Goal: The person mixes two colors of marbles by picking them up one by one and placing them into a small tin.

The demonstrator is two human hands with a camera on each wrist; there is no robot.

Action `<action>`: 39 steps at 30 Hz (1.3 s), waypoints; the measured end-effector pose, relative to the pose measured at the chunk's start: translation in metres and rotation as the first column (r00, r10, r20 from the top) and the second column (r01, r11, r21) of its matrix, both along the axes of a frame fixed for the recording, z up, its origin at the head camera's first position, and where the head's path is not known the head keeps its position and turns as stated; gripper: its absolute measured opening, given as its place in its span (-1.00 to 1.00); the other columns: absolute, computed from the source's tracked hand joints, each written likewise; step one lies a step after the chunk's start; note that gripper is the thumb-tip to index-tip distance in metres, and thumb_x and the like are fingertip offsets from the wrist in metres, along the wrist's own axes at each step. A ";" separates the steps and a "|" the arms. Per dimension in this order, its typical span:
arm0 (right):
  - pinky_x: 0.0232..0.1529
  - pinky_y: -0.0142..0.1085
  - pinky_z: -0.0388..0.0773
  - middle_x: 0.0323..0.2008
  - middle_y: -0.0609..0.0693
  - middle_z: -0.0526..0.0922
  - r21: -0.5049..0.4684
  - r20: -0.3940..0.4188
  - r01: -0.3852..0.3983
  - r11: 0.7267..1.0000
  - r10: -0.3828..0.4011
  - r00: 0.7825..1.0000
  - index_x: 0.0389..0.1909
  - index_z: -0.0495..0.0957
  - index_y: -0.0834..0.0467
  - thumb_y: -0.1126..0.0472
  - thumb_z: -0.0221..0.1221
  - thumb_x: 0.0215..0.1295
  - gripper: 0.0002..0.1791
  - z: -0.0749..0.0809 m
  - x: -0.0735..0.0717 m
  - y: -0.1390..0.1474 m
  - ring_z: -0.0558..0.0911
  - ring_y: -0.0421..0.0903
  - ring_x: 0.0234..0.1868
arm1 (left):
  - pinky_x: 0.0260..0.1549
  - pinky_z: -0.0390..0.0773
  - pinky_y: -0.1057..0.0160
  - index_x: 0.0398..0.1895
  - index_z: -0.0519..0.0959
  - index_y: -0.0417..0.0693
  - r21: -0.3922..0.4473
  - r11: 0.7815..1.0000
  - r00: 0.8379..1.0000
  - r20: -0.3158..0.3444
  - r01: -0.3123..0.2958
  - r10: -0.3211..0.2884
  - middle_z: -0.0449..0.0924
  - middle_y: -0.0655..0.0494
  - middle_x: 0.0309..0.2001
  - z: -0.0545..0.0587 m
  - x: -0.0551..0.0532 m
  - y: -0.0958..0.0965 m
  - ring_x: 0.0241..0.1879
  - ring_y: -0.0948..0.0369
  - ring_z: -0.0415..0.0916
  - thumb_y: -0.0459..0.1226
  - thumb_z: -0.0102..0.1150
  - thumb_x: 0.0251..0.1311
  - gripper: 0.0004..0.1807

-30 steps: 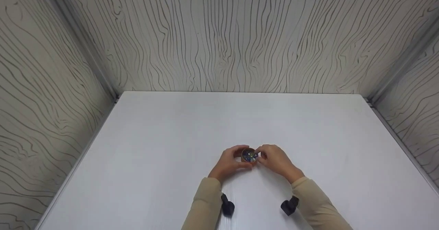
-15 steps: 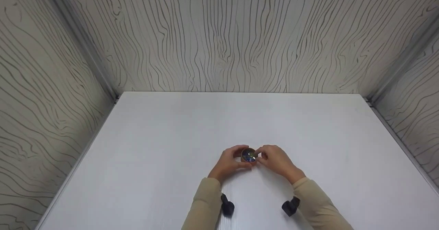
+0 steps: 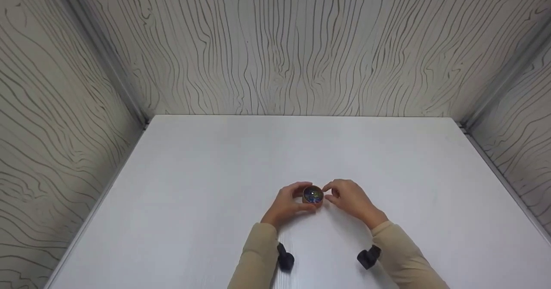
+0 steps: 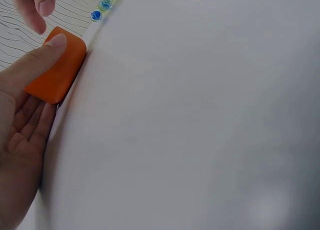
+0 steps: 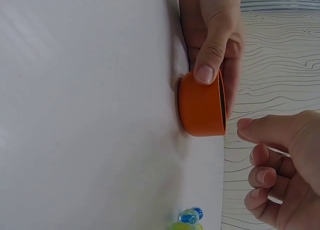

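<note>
Small round orange bowl (image 3: 313, 195) stands on the white table; blue and yellow-green glass marbles (image 3: 313, 193) show inside it in the head view. My left hand (image 3: 285, 203) grips it from the left, thumb on the near side and fingers round the far side. Just right of the rim is my right hand (image 3: 348, 197), fingers loosely bent and nothing between them. In the right wrist view, its thumb and fingers hang beside the bowl's mouth, apart from it. Several loose marbles (image 5: 189, 217) lie on the table near the right hand, and the left wrist view shows marbles (image 4: 104, 5) beyond the bowl.
The white table (image 3: 215, 164) spreads on every side of the hands. Walls with a wood-grain pattern (image 3: 275, 48) rise behind it and at both sides. Small black devices (image 3: 286, 261) sit at both sleeves, close over the table.
My right hand's fingertips, over the bowl's rim a second ago, have drawn back to the right, off the bowl. The left hand keeps its hold and the bowl stays in place.
</note>
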State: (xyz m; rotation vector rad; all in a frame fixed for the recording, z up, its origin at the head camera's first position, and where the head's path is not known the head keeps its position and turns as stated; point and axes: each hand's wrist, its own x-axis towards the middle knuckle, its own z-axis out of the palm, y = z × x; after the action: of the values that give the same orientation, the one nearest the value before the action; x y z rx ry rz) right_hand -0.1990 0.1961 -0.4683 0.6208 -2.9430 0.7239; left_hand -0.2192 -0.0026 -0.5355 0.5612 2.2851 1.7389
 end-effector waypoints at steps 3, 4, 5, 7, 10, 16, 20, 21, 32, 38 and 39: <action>-0.48 -0.48 0.24 -0.59 -0.06 0.49 0.003 0.000 -0.002 1.000 0.002 1.000 -0.26 0.69 0.22 0.33 0.29 0.14 -0.86 0.002 -0.001 0.001 0.30 -0.28 -0.53 | 0.28 0.46 0.11 0.21 0.47 -0.15 0.010 1.000 1.000 0.003 -0.004 0.004 0.59 -0.08 0.17 0.001 -0.001 0.000 0.16 0.02 0.58 -0.33 0.48 -0.10 -0.30; -0.49 -0.48 0.23 -0.60 -0.06 0.49 0.003 0.002 -0.001 1.000 0.001 1.000 -0.25 0.69 0.22 0.33 0.28 0.14 -0.86 0.003 -0.002 0.002 0.30 -0.28 -0.53 | 0.28 0.47 0.11 0.21 0.48 -0.14 0.012 1.000 1.000 0.005 -0.007 0.006 0.59 -0.08 0.16 0.001 -0.001 0.000 0.16 0.02 0.58 -0.33 0.48 -0.10 -0.31; -0.49 -0.48 0.23 -0.60 -0.06 0.48 0.003 0.002 0.001 1.000 -0.001 1.000 -0.25 0.69 0.23 0.33 0.28 0.15 -0.86 0.004 -0.002 0.003 0.30 -0.28 -0.53 | 0.27 0.47 0.12 0.20 0.48 -0.13 0.010 1.000 1.000 0.008 -0.010 0.010 0.59 -0.06 0.16 0.001 -0.001 0.000 0.16 0.03 0.58 -0.33 0.48 -0.10 -0.31; -0.50 -0.48 0.22 -0.60 -0.07 0.47 0.003 0.005 0.011 1.000 -0.011 1.000 -0.25 0.70 0.23 0.33 0.28 0.16 -0.86 0.006 -0.003 0.004 0.29 -0.27 -0.53 | 0.27 0.48 0.15 0.20 0.49 -0.10 0.000 1.000 1.000 0.011 -0.017 0.017 0.61 -0.03 0.15 0.001 -0.001 0.001 0.15 0.07 0.58 -0.31 0.49 -0.10 -0.32; -0.51 -0.48 0.20 -0.61 -0.07 0.46 0.005 0.007 0.028 1.000 -0.028 1.000 -0.24 0.70 0.23 0.33 0.27 0.16 -0.86 0.008 -0.004 0.007 0.28 -0.27 -0.54 | 0.24 0.50 0.20 0.18 0.50 -0.05 -0.020 1.000 1.000 0.014 -0.023 0.023 0.62 0.03 0.13 0.001 0.000 0.001 0.14 0.12 0.59 -0.28 0.50 -0.10 -0.33; -0.49 -0.46 0.24 -0.59 -0.05 0.50 0.004 0.001 0.039 0.999 -0.039 0.999 -0.24 0.69 0.23 0.34 0.27 0.16 -0.85 0.011 -0.004 0.014 0.31 -0.27 -0.52 | 0.25 0.49 0.19 0.20 0.49 -0.05 -0.031 0.999 1.000 0.010 -0.030 0.030 0.61 0.03 0.15 0.001 0.001 0.000 0.14 0.13 0.59 -0.27 0.51 -0.12 -0.30; -0.49 -0.45 0.26 -0.57 -0.04 0.52 0.006 0.006 0.043 0.999 -0.043 0.999 -0.22 0.69 0.24 0.33 0.27 0.17 -0.84 0.013 -0.004 0.017 0.33 -0.26 -0.52 | 0.28 0.47 0.17 0.22 0.48 -0.06 -0.032 0.999 0.999 0.015 -0.031 0.032 0.61 0.03 0.16 0.000 0.002 0.000 0.15 0.13 0.58 -0.25 0.51 -0.13 -0.27; -0.49 -0.45 0.27 -0.57 -0.04 0.52 0.005 0.004 0.043 0.999 -0.043 0.999 -0.22 0.69 0.24 0.33 0.27 0.17 -0.84 0.013 -0.005 0.018 0.33 -0.26 -0.52 | 0.28 0.47 0.16 0.22 0.48 -0.06 -0.031 0.999 0.999 0.016 -0.031 0.031 0.61 0.03 0.16 0.000 0.002 0.000 0.16 0.13 0.58 -0.25 0.51 -0.12 -0.27; -0.48 -0.46 0.26 -0.56 -0.04 0.52 0.007 0.032 0.087 0.996 -0.087 0.996 -0.18 0.69 0.23 0.30 0.26 0.19 -0.82 0.014 -0.006 0.025 0.34 -0.24 -0.51 | 0.29 0.45 0.08 0.22 0.47 -0.10 0.014 0.999 0.998 0.043 -0.038 0.037 0.60 -0.03 0.16 0.001 0.003 0.002 0.16 0.06 0.57 -0.34 0.49 -0.12 -0.28; -0.47 -0.45 0.26 -0.56 -0.04 0.52 -0.002 0.036 0.092 0.996 -0.092 0.995 -0.18 0.68 0.24 0.30 0.25 0.20 -0.81 0.014 -0.006 0.031 0.33 -0.24 -0.49 | 0.28 0.47 0.10 0.23 0.47 -0.11 0.014 0.999 0.998 0.055 -0.033 0.032 0.60 -0.05 0.15 0.003 0.005 0.001 0.17 0.05 0.56 -0.31 0.49 -0.12 -0.28; -0.47 -0.45 0.26 -0.55 -0.04 0.51 -0.004 0.038 0.093 0.996 -0.092 0.995 -0.18 0.68 0.24 0.30 0.25 0.20 -0.81 0.013 -0.006 0.032 0.33 -0.23 -0.49 | 0.28 0.47 0.11 0.23 0.47 -0.11 0.018 0.999 0.998 0.061 -0.031 0.030 0.60 -0.05 0.15 0.003 0.005 0.001 0.17 0.05 0.56 -0.30 0.49 -0.12 -0.28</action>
State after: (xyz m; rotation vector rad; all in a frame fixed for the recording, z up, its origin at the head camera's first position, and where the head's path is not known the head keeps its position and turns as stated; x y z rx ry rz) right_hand -0.2046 0.2280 -0.4550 0.4715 -2.9797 0.7436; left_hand -0.2145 -0.0015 -0.5326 0.4734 2.2493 1.7687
